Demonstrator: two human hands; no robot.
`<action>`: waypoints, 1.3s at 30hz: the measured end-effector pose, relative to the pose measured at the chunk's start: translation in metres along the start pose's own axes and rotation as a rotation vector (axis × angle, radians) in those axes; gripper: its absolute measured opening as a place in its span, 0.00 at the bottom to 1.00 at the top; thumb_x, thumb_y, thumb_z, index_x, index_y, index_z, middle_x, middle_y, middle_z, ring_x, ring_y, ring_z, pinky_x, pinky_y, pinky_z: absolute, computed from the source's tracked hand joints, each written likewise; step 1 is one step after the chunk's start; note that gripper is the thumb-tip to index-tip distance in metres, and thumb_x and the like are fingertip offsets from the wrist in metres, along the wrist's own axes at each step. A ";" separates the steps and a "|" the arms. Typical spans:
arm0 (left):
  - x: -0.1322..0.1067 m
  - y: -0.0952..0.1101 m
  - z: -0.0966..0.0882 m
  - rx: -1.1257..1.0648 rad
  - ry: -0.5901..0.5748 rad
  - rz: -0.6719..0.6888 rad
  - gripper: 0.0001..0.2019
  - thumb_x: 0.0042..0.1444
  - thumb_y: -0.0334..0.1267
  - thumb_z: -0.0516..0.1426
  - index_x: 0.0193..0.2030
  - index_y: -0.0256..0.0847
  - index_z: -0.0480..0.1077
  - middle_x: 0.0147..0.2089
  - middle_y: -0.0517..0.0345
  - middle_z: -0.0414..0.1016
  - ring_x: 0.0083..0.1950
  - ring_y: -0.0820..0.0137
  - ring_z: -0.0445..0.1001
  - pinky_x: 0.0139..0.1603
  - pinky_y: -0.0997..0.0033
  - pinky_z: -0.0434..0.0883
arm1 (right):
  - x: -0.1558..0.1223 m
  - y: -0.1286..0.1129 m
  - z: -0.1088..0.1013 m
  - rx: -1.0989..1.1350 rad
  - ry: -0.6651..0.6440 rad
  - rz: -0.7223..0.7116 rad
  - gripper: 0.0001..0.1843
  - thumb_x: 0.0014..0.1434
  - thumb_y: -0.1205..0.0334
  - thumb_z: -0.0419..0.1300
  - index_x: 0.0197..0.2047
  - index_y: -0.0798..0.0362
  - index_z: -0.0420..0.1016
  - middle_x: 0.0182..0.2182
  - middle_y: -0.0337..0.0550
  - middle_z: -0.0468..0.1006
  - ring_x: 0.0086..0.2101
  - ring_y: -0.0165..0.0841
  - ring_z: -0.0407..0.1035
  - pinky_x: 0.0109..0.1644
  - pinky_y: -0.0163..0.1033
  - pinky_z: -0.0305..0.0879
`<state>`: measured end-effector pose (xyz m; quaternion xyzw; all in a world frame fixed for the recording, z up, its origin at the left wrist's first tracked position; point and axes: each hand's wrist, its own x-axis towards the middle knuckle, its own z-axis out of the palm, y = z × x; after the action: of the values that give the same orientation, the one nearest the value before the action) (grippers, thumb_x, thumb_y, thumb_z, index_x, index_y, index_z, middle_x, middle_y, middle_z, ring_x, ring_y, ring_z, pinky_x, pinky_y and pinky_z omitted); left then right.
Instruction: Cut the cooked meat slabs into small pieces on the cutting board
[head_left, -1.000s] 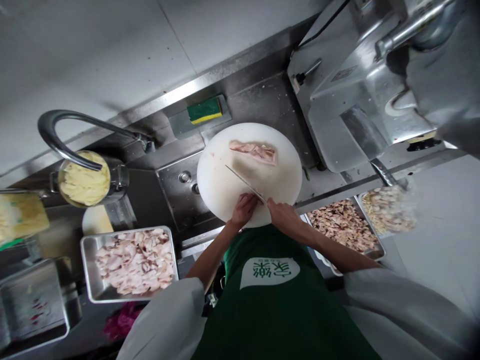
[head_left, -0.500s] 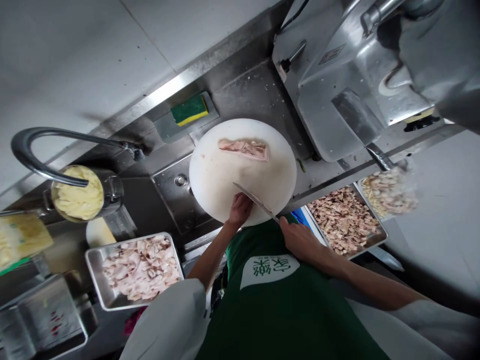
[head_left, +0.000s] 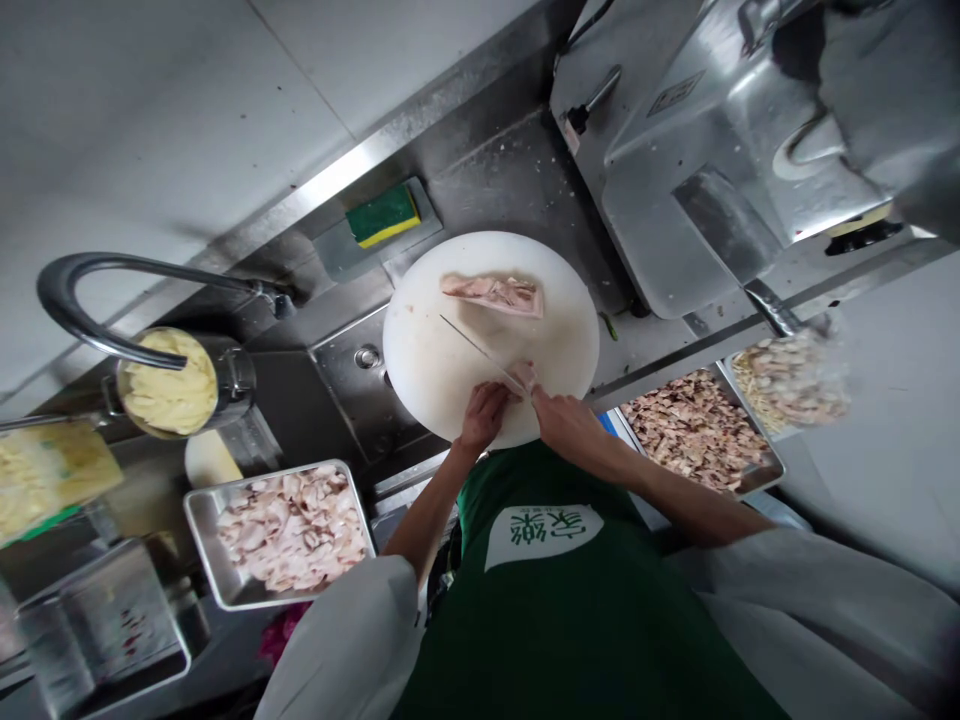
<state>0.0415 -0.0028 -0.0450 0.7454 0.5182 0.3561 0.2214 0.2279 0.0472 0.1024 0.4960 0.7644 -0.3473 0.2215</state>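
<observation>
On the round white cutting board [head_left: 420, 370], my right hand [head_left: 566, 425] grips the handle of a knife [head_left: 480, 349]. The thin blade points up and to the left across the board, over a small pale piece of meat [head_left: 527, 374]. My left hand [head_left: 484, 412] is closed at the board's near edge, its fingertips against that piece. Part of the piece is hidden by the blade and fingers. Farther up the board lies a larger strip of raw meat with a pale rind [head_left: 495, 293], untouched by either hand.
Left: a tray of sliced meat [head_left: 292, 530], a pot of pale yellow slices [head_left: 171, 385] and a curved faucet [head_left: 120, 262]. Behind the board lies a green-yellow sponge [head_left: 384, 215]. Right: a metal slicing machine [head_left: 667, 200] and a tray of chopped brown meat [head_left: 694, 430].
The knife has moved up and left, with my right hand shifting the same way. A small piece of meat now shows between the hands. The larger strip stays in place.
</observation>
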 end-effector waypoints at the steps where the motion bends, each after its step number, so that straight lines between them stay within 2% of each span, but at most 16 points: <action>1: 0.000 0.000 0.000 0.012 -0.006 0.000 0.10 0.66 0.35 0.53 0.49 0.40 0.74 0.47 0.47 0.75 0.52 0.64 0.72 0.53 0.58 0.75 | -0.012 0.000 0.001 -0.008 -0.029 0.008 0.23 0.63 0.74 0.43 0.61 0.62 0.60 0.37 0.57 0.81 0.39 0.44 0.77 0.42 0.42 0.68; 4: -0.002 -0.002 0.000 0.045 -0.034 -0.005 0.11 0.66 0.35 0.52 0.48 0.41 0.74 0.46 0.47 0.76 0.52 0.64 0.73 0.53 0.57 0.74 | -0.036 -0.004 0.002 -0.004 -0.110 0.008 0.20 0.61 0.75 0.46 0.55 0.61 0.63 0.34 0.55 0.81 0.39 0.43 0.78 0.41 0.41 0.67; 7: -0.004 -0.004 0.001 0.047 -0.050 -0.009 0.11 0.66 0.35 0.52 0.48 0.41 0.74 0.47 0.46 0.76 0.53 0.63 0.72 0.55 0.56 0.74 | -0.046 -0.006 0.001 0.023 -0.133 0.004 0.20 0.60 0.76 0.46 0.56 0.61 0.63 0.34 0.54 0.81 0.39 0.43 0.78 0.40 0.40 0.67; 12: -0.005 -0.005 0.000 0.023 -0.039 -0.013 0.11 0.66 0.35 0.52 0.49 0.41 0.74 0.48 0.46 0.75 0.54 0.62 0.71 0.56 0.56 0.72 | -0.046 -0.006 0.003 0.073 -0.176 0.042 0.16 0.61 0.77 0.46 0.51 0.60 0.64 0.31 0.51 0.80 0.37 0.43 0.78 0.39 0.40 0.66; 17: -0.004 -0.004 -0.001 0.014 -0.037 -0.027 0.11 0.65 0.34 0.52 0.50 0.41 0.73 0.48 0.46 0.75 0.54 0.63 0.71 0.56 0.56 0.71 | -0.042 -0.008 0.009 0.082 -0.119 0.028 0.17 0.62 0.76 0.44 0.52 0.60 0.63 0.35 0.55 0.80 0.40 0.44 0.78 0.39 0.40 0.66; 22: -0.004 -0.005 0.002 0.018 -0.082 -0.033 0.10 0.65 0.35 0.52 0.48 0.41 0.74 0.46 0.47 0.76 0.53 0.62 0.72 0.56 0.55 0.72 | -0.047 -0.004 0.011 0.100 -0.177 0.051 0.17 0.59 0.77 0.47 0.50 0.59 0.64 0.31 0.52 0.80 0.38 0.44 0.78 0.38 0.40 0.66; 27: -0.002 -0.004 0.001 0.050 -0.042 -0.010 0.11 0.65 0.35 0.52 0.49 0.41 0.74 0.47 0.47 0.76 0.53 0.63 0.72 0.55 0.56 0.74 | -0.034 -0.008 0.009 0.091 -0.163 0.058 0.19 0.62 0.76 0.44 0.54 0.61 0.63 0.37 0.58 0.81 0.42 0.44 0.78 0.42 0.41 0.67; 32: -0.002 -0.005 0.002 0.014 -0.049 -0.001 0.10 0.65 0.34 0.53 0.47 0.41 0.74 0.46 0.48 0.76 0.53 0.63 0.72 0.55 0.57 0.73 | -0.024 -0.006 0.019 0.084 -0.140 0.038 0.20 0.61 0.76 0.46 0.55 0.62 0.63 0.32 0.54 0.80 0.38 0.42 0.78 0.41 0.40 0.67; 34: -0.001 -0.005 0.004 0.016 -0.054 -0.018 0.09 0.65 0.34 0.53 0.45 0.40 0.74 0.45 0.47 0.76 0.53 0.63 0.72 0.54 0.57 0.74 | -0.004 -0.010 0.020 0.099 -0.084 0.021 0.19 0.62 0.76 0.45 0.55 0.62 0.64 0.36 0.56 0.80 0.39 0.41 0.77 0.42 0.40 0.66; 36: -0.002 -0.004 0.005 0.016 -0.046 -0.021 0.09 0.65 0.34 0.53 0.45 0.40 0.74 0.45 0.47 0.75 0.53 0.63 0.72 0.53 0.58 0.74 | 0.022 -0.015 0.016 0.115 0.000 -0.015 0.18 0.64 0.75 0.43 0.54 0.62 0.65 0.42 0.60 0.79 0.44 0.41 0.75 0.47 0.40 0.65; 39: -0.010 0.001 -0.003 -0.003 -0.038 -0.039 0.09 0.65 0.34 0.53 0.46 0.40 0.74 0.46 0.47 0.75 0.53 0.64 0.72 0.55 0.57 0.74 | 0.050 -0.013 0.005 0.133 0.125 -0.084 0.16 0.67 0.69 0.43 0.52 0.63 0.67 0.47 0.62 0.76 0.50 0.42 0.70 0.52 0.41 0.60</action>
<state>0.0373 -0.0128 -0.0451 0.7414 0.5280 0.3381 0.2393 0.1957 0.0704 0.0689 0.4980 0.7720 -0.3746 0.1252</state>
